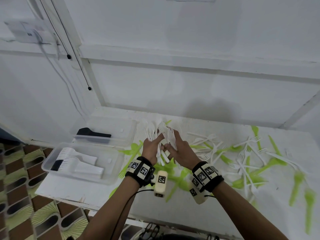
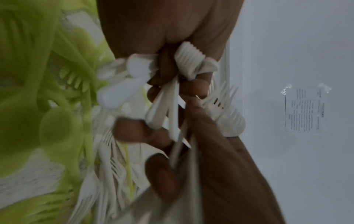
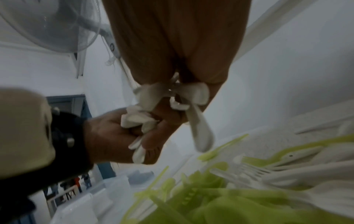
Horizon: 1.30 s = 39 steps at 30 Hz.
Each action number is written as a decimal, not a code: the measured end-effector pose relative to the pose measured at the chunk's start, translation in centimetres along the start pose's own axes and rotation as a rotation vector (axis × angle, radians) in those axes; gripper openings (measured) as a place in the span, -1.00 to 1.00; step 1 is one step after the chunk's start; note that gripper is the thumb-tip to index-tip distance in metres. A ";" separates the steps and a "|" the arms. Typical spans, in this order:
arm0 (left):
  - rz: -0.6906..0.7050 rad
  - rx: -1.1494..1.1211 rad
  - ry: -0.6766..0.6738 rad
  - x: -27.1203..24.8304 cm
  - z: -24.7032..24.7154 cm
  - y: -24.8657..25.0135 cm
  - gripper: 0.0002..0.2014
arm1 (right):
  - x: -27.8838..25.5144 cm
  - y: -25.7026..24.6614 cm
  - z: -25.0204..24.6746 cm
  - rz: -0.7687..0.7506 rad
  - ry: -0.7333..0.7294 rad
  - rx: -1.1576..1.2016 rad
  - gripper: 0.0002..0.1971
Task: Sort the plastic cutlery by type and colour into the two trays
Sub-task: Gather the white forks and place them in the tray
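Both hands meet over the middle of the white table [image 1: 78, 191] around one bundle of white cutlery [image 1: 167, 134]. My left hand [image 1: 152, 149] grips the handle ends, fingers curled round them [image 2: 188, 57]. My right hand [image 1: 180, 149] holds the same white forks from the right [image 3: 145, 119]. Loose green cutlery [image 1: 174, 177] and white forks [image 1: 245, 153] lie scattered on the table beneath and to the right. The near clear tray [image 1: 112, 163] holds stacked white cutlery [image 1: 81, 160] and a few black pieces [image 1: 57, 164]. The far clear tray [image 1: 128, 129] holds black cutlery [image 1: 93, 133].
Both trays stand at the table's left end, close to its edge, with patterned floor [image 1: 20, 196] beyond. A white wall [image 1: 190, 84] runs right behind the table. Cables [image 1: 69, 56] hang on the wall at the left.
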<state>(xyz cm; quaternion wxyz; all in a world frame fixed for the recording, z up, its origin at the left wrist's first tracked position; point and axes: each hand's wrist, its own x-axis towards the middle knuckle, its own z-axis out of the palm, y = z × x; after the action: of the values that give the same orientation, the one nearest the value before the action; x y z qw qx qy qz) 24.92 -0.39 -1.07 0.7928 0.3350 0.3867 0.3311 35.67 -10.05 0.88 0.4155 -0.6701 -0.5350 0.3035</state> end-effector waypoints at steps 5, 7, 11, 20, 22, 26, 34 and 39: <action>-0.030 -0.038 -0.085 -0.3 -0.1 0.6 -0.66 | 0.0 -1.3 -0.4 0.067 0.023 0.097 -0.73; 0.009 0.001 -0.083 -0.5 0.0 0.4 -0.55 | 0.2 -1.3 -0.1 0.039 0.095 0.062 -0.75; 0.021 -0.041 -0.010 -1.2 0.7 0.2 -0.70 | 0.4 -0.8 0.4 0.072 0.217 0.034 -0.63; 0.181 0.108 0.007 -0.9 0.0 0.0 -0.74 | 0.4 -0.4 0.0 0.106 0.288 0.119 -0.83; 0.180 0.123 -0.038 -0.9 -0.2 0.1 -0.60 | 0.5 -0.4 -0.2 0.119 0.342 0.168 -0.88; 0.202 0.182 -0.086 -0.7 -0.9 -0.7 -0.56 | 1.0 0.1 -0.4 0.185 0.485 0.411 -0.86; 0.188 0.227 -0.068 -1.2 -0.1 -1.6 -0.75 | 0.6 0.8 0.8 0.290 0.459 0.380 -0.80; 0.260 0.270 -0.101 -2.0 0.3 -1.8 -0.76 | 0.9 0.4 0.8 0.360 0.450 0.279 -0.72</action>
<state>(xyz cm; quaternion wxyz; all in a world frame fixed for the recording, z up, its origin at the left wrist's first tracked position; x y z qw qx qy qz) 24.71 -3.06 -1.59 0.7096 0.5018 0.3407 0.3586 35.37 -9.03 0.20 0.5511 -0.7407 -0.2558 0.2867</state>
